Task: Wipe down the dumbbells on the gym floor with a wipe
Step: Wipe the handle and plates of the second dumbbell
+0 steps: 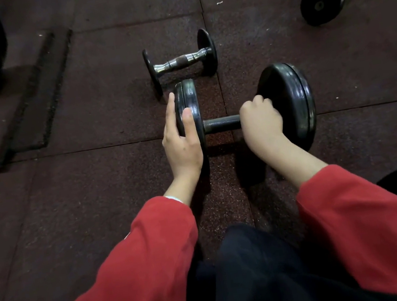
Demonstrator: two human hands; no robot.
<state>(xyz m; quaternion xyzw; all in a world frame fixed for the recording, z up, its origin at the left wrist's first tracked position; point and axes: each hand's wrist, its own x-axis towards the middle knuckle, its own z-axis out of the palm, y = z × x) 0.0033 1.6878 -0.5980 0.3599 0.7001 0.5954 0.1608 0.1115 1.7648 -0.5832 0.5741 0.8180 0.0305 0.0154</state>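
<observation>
Big dumbbell (pixel 221 123) lying near on the floor, long bar running left to right, left hand (pixel 181 140) flat with straight fingers against the left plate, right hand (pixel 260 121) curled by the right plate, no wipe showing.

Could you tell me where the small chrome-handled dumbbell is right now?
The small dumbbell lies on the floor, centre of the head view, just beyond the big dumbbell.

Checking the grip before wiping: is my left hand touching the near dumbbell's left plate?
Touching. The head view shows the left hand flat against the left plate of the near dumbbell, thumb lying over its rim.
</observation>
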